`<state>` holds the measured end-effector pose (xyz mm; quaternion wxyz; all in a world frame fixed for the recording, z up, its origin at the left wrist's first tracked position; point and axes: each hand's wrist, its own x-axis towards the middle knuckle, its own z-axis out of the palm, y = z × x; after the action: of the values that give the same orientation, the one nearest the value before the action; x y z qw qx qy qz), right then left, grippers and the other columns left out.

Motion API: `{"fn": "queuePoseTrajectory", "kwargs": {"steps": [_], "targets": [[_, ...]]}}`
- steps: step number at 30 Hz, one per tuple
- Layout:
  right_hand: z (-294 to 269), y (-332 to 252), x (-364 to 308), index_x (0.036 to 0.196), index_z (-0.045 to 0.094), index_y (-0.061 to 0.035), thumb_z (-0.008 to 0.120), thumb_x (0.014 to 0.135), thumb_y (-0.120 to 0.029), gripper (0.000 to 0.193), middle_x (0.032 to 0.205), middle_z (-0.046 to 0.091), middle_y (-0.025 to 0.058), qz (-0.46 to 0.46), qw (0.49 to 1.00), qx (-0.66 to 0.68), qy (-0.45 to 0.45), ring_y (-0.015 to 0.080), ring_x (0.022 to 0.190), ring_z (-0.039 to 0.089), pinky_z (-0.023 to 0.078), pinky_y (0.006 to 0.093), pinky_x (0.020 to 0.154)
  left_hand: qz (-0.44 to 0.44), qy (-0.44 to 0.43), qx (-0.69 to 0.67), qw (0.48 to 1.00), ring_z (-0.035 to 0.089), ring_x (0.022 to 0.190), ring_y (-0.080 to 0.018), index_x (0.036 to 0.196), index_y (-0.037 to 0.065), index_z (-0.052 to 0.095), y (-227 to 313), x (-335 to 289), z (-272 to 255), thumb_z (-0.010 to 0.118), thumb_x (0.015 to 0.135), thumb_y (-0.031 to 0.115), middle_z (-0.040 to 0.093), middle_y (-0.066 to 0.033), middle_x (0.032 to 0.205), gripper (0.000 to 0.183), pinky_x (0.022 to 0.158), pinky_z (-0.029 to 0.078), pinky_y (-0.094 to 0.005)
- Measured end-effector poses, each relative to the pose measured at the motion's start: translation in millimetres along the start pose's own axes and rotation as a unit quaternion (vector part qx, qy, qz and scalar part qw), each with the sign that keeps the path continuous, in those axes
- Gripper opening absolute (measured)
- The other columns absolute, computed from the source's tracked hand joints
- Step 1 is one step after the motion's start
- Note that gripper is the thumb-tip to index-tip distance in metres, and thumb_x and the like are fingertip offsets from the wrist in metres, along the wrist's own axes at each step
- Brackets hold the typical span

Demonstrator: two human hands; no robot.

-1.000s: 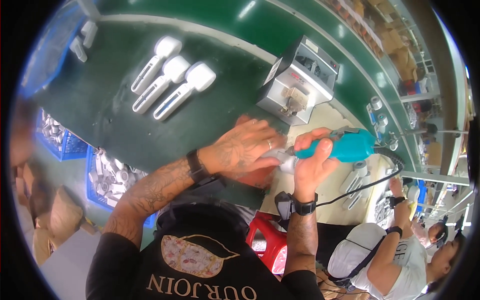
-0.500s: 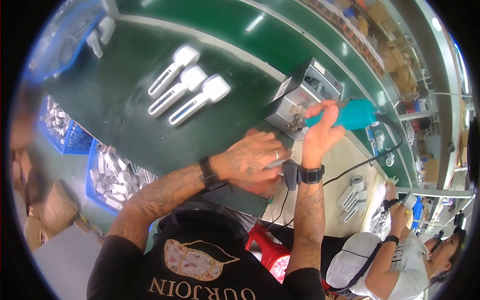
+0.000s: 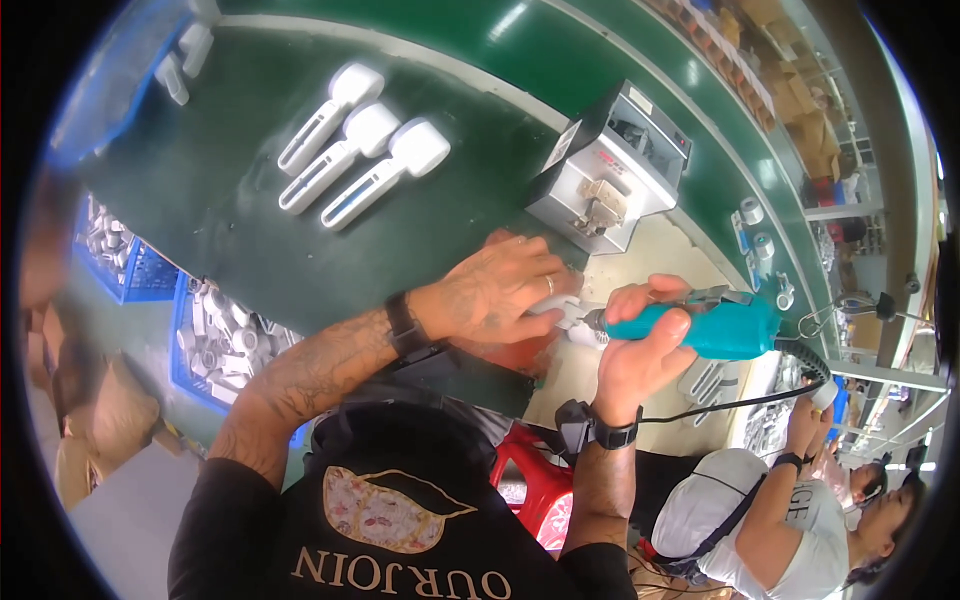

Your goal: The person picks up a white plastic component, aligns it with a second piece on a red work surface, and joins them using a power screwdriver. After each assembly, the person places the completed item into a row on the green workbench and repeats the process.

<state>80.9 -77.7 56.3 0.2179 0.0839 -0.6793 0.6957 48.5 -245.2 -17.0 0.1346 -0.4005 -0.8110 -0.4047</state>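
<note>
The left hand (image 3: 500,297) grips a white part (image 3: 588,334); the right hand (image 3: 645,355) grasps a teal screwdriver (image 3: 738,328), long axis roughly sideways, tip leftward at the part.

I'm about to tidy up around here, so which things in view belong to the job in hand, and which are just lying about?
Seems to belong:
teal power tool, held in the right hand;
white part, held in the left hand, by the tool's tip;
perhaps the silver machine and three white long-handled pieces.

Probably just lying about:
red stool;
brown bag.
</note>
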Motion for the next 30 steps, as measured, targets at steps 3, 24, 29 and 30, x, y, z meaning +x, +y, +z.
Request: {"fn": "queuePoseTrajectory", "kwargs": {"steps": [3, 24, 29, 30], "targets": [[-2, 1, -9, 0.108, 0.051, 0.0031, 0.058, 0.097, -0.052, 0.057, 0.068, 0.05, 0.0076, 0.006, 1.0, -0.011, 0.014, 0.0187, 0.06, 0.05, 0.043, 0.0321, 0.056, -0.011, -0.005, 0.005, 1.0, 0.053, 0.095, -0.0246, 0.12, 0.01, 0.063, 0, -1, 0, 0.065, 0.083, 0.027, 0.059, -0.0059, 0.101, 0.041, 0.084, 0.047, -0.0397], [-10, 23, -22, 0.093, 0.047, -0.0013, 0.06, 0.098, -0.042, 0.043, 0.067, 0.051, 0.0089, 0.015, 0.998, 0.056, 0.014, 0.0194, 0.059, 0.052, 0.045, 0.0327, 0.054, -0.045, -0.083, 0.0, 0.996, 0.053, 0.099, -0.0264, 0.118, 0.011, 0.062, 8, 7, -7, 0.067, 0.085, 0.025, 0.059, -0.0057, 0.11, 0.036, 0.086, 0.044, -0.0433], [-11, 11, -28, 0.099, 0.05, -0.0002, 0.057, 0.099, -0.04, 0.04, 0.068, 0.052, 0.0085, 0.029, 0.999, 0.008, 0.038, 0.0199, 0.061, 0.054, 0.046, 0.0325, 0.057, -0.011, -0.063, -0.017, 0.998, 0.055, 0.104, -0.0265, 0.118, 0.01, 0.064, 8, 7, -2, 0.069, 0.084, 0.022, 0.062, -0.0047, 0.118, 0.036, 0.091, 0.044, -0.0421], [-9, 6, -27, 0.102, 0.052, 0.0002, 0.056, 0.1, -0.039, 0.04, 0.069, 0.053, 0.0083, 0.065, 0.997, 0.0, 0.033, 0.02, 0.062, 0.055, 0.047, 0.0328, 0.058, 0.005, -0.067, -0.033, 0.997, 0.056, 0.103, -0.0263, 0.117, 0.01, 0.064, 7, 5, -3, 0.071, 0.083, 0.022, 0.063, -0.0043, 0.116, 0.036, 0.091, 0.044, -0.042]]}}
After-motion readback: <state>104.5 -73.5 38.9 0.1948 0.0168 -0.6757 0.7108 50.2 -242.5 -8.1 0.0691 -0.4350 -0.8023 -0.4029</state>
